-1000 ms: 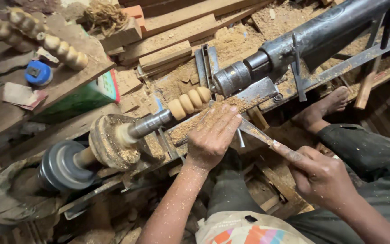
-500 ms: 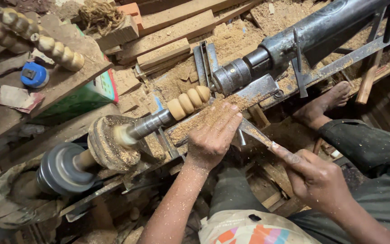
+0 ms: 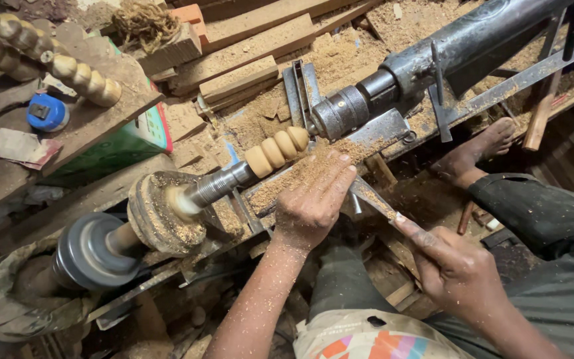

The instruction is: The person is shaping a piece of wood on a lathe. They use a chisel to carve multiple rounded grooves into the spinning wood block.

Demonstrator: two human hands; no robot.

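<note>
Beaded wooden spindle (image 3: 277, 151) is sitting on the lathe between chuck (image 3: 217, 184) and tailstock (image 3: 340, 112). I am pressing my left hand (image 3: 311, 199), fingers together, down on the chisel (image 3: 371, 197) to steady it; my right hand (image 3: 456, 269) is clamping its handle.

My left hand (image 3: 312, 199) lies palm down, fingers together and extended forward, dusted with fine particles; its forearm runs back toward my body. My right hand (image 3: 456, 266) sits lower and to the right of the left, fingers curled in a closed grip, index finger extended toward it.
</note>
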